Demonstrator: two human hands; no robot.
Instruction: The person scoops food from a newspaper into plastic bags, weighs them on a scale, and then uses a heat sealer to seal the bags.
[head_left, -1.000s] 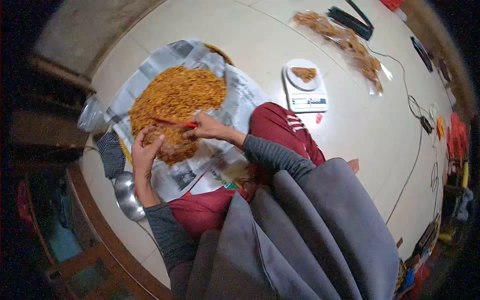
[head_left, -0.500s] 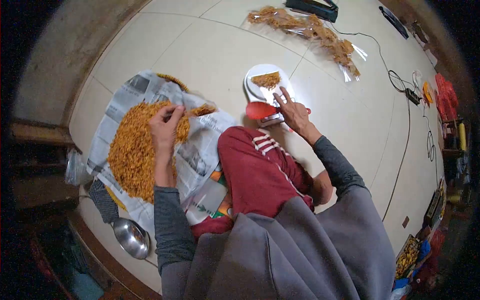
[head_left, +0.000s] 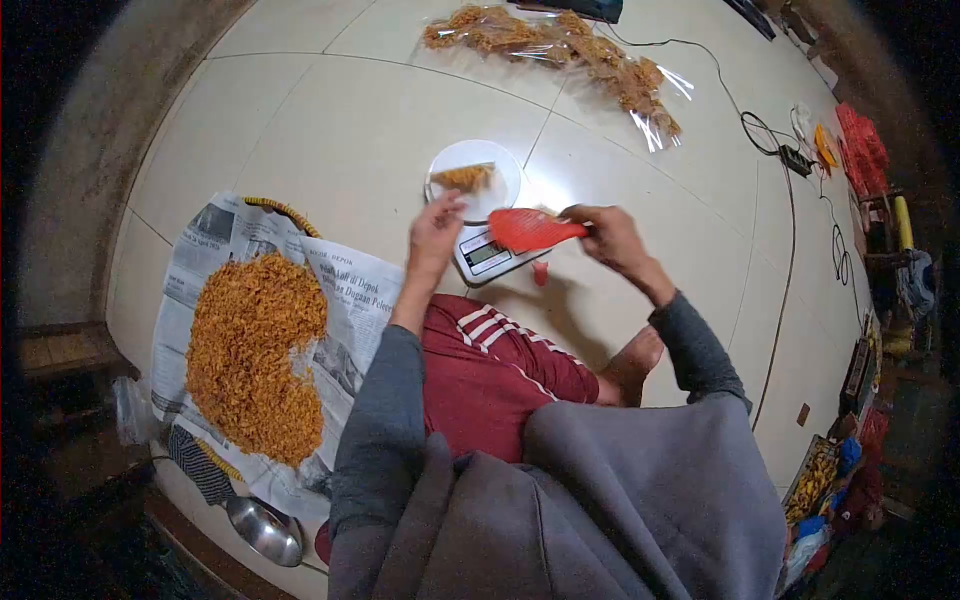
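Note:
My left hand (head_left: 437,232) is closed at the near edge of the white scale's round plate (head_left: 505,158), pinching a small clear bag of orange-brown flakes (head_left: 465,178) held over that plate. My right hand (head_left: 608,238) grips the handle of a red plastic scoop (head_left: 530,230), whose blade hangs over the scale's body beside its display (head_left: 487,254). To the left, a large heap of orange-brown flakes (head_left: 255,345) lies on newspaper (head_left: 350,290) spread over a yellow-rimmed tray.
Filled clear bags (head_left: 570,50) lie on the tiles at the top. A metal ladle-like bowl (head_left: 264,530) sits at lower left. Cables run to a black power strip (head_left: 796,160) on the right. A small red piece (head_left: 541,273) lies beside the scale.
My left hand has carried the small bag from the heap to the scale. My right hand has brought the red scoop to the scale. The view has shifted right.

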